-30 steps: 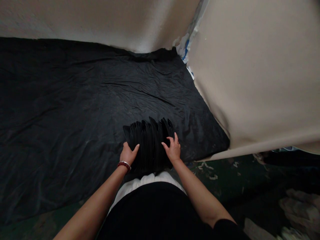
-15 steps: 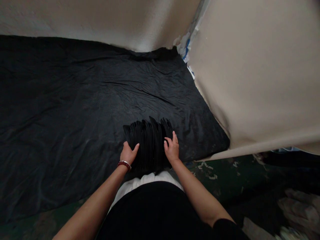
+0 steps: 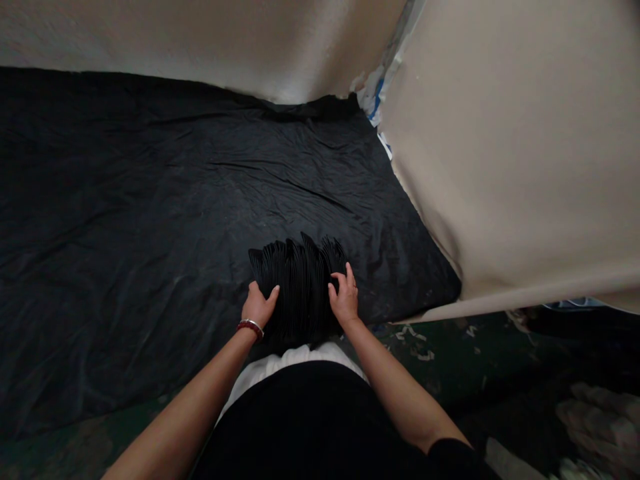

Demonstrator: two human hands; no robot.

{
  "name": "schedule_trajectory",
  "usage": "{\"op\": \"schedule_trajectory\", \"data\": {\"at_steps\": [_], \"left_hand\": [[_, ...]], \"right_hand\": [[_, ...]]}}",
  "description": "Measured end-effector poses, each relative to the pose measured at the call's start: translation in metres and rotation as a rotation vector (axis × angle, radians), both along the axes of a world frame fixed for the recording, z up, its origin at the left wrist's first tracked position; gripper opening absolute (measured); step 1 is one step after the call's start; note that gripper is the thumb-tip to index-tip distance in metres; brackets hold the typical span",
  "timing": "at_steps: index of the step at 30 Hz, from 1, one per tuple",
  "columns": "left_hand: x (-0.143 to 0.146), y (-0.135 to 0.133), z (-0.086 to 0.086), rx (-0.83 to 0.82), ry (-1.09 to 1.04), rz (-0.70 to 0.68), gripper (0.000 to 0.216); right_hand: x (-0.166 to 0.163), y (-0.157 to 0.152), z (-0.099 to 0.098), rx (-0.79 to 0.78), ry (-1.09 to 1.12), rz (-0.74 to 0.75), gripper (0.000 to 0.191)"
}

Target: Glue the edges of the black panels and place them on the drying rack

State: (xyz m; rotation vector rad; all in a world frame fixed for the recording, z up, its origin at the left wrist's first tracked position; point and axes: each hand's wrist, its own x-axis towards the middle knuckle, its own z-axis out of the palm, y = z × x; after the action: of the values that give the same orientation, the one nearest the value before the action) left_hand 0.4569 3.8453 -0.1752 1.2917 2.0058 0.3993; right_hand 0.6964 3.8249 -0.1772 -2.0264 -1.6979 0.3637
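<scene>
A fanned stack of thin black flat pieces [image 3: 299, 283] stands on edge on a wrinkled black sheet [image 3: 150, 200] that covers the surface in front of me. My left hand [image 3: 259, 305], with a red bracelet at the wrist, presses the stack's left side, thumb out along it. My right hand [image 3: 344, 298] clasps the right side, fingers curled over the upper edges of the outer pieces. The stack's near end is hidden behind my hands and my body.
Beige paper [image 3: 500, 147] hangs as a wall behind and to the right of the black sheet, with a torn strip and blue tape [image 3: 375, 93] in the corner. A dark, paint-marked floor [image 3: 450, 360] shows at the lower right.
My right hand's fingers have drawn in from a spread hover onto the right edge of the stack. The left hand has stayed put.
</scene>
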Motion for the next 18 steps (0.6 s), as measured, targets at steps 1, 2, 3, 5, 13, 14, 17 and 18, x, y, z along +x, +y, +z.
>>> {"op": "schedule_trajectory", "data": {"at_steps": [1,2,3,5,13,14,17,18], "left_hand": [[0.0002,-0.0001,0.0003,-0.001,0.0,0.001,0.05],[0.0004,-0.0002,0.0007,-0.001,0.001,0.002,0.05],[0.0005,-0.0003,0.0013,-0.003,0.003,0.003,0.05],[0.001,-0.0007,0.0026,-0.006,0.005,0.002,0.049],[0.003,-0.0003,0.0043,-0.006,0.022,0.0,0.047],[0.0029,-0.0003,0.0043,-0.005,0.024,-0.001,0.047],[0.0024,-0.0007,0.0042,-0.005,0.025,-0.003,0.047],[0.0022,-0.0008,0.0041,-0.005,0.025,-0.003,0.047]], "right_hand": [[-0.0007,0.0,0.0,-0.002,-0.002,0.005,0.026],[-0.0015,0.0,-0.0001,-0.004,-0.005,0.009,0.028],[-0.0025,-0.0001,-0.0004,-0.008,-0.008,0.013,0.029],[-0.0045,-0.0004,-0.0014,-0.018,-0.015,0.018,0.023],[-0.0067,-0.0008,-0.0026,-0.045,-0.016,0.014,0.015],[-0.0063,-0.0008,-0.0023,-0.048,-0.016,0.014,0.015],[-0.0051,-0.0009,-0.0013,-0.052,-0.013,0.015,0.015],[-0.0047,-0.001,-0.0011,-0.052,-0.012,0.015,0.015]]}}
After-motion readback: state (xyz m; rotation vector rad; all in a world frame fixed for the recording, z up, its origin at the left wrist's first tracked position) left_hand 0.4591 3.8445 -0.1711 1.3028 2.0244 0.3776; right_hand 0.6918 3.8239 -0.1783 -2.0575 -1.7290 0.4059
